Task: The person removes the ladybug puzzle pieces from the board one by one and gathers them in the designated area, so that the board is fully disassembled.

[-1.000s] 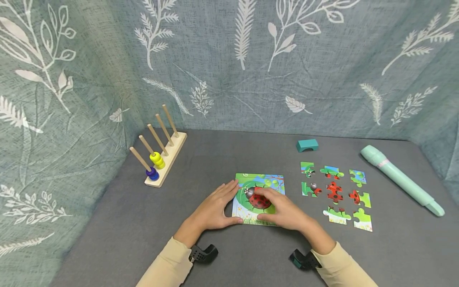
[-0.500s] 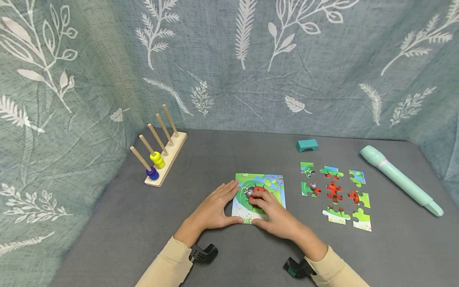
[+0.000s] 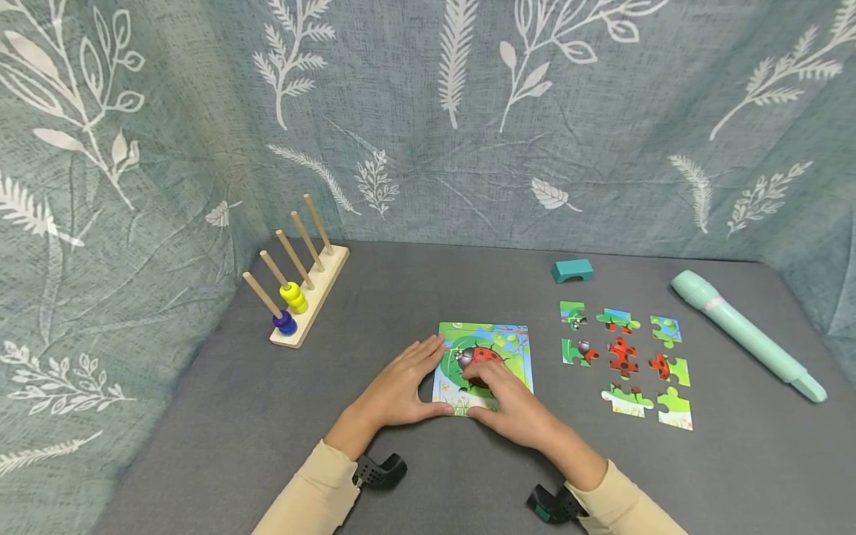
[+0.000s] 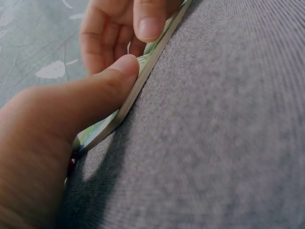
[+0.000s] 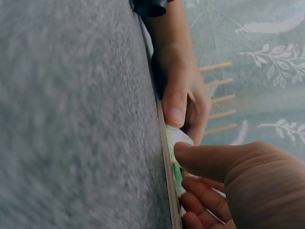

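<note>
A square ladybug puzzle board [image 3: 511, 336] lies flat on the grey table. My left hand [image 3: 400, 386] rests at its left side, fingers straight along the edge and thumb on the near left corner. My right hand [image 3: 513, 403] bends loosely over the lower middle, its fingertips touching the picture and its thumb by the near edge. The left wrist view shows the left thumb [image 4: 112, 81] lying on the board's rim. In the right wrist view the right thumb [image 5: 202, 157] touches the board's surface; whether a loose piece lies beneath these fingers is hidden.
Several ladybug puzzle pieces [image 3: 624, 357] are spread in rows to the right. Behind them stands a teal arch block [image 3: 572, 270]. A mint-green wand-like tube [image 3: 752, 336] lies far right. A wooden peg stand [image 3: 329, 276] with blue and yellow rings stands at left.
My right hand has slid left and nearer to me across the board, bringing its thumb close to the left thumb. The left hand and the loose pieces have stayed put.
</note>
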The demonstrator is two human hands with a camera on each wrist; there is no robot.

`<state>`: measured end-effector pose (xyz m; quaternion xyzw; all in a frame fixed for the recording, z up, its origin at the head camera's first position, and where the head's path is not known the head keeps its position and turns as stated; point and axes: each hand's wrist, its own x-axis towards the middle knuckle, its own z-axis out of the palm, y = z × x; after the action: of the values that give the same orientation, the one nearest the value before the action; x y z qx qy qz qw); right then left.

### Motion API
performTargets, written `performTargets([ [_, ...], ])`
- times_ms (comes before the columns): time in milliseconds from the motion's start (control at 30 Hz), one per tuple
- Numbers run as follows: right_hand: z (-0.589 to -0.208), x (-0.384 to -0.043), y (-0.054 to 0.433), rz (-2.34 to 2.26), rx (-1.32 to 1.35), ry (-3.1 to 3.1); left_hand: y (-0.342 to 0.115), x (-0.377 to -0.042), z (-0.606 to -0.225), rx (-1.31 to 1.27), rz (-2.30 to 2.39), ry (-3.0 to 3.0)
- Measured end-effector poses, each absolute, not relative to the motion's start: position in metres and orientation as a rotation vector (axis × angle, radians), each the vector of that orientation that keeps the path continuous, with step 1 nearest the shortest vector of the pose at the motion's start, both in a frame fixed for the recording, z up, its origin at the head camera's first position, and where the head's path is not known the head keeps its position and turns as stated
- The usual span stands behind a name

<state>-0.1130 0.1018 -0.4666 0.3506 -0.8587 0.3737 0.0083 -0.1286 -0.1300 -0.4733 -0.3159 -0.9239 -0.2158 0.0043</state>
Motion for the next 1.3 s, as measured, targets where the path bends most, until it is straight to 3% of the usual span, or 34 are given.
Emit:
performTargets([
  [833, -0.46, -0.114, 0.102, 1.228, 0.958, -2.703, -0.131, -0.128, -0.472, -0.975, -0.693, -2.888],
  [1300, -0.451, -0.111, 0.174, 1.119, 0.72, -2.79, -0.131, -0.129, -0.473, -0.983, -0.684, -2.918],
])
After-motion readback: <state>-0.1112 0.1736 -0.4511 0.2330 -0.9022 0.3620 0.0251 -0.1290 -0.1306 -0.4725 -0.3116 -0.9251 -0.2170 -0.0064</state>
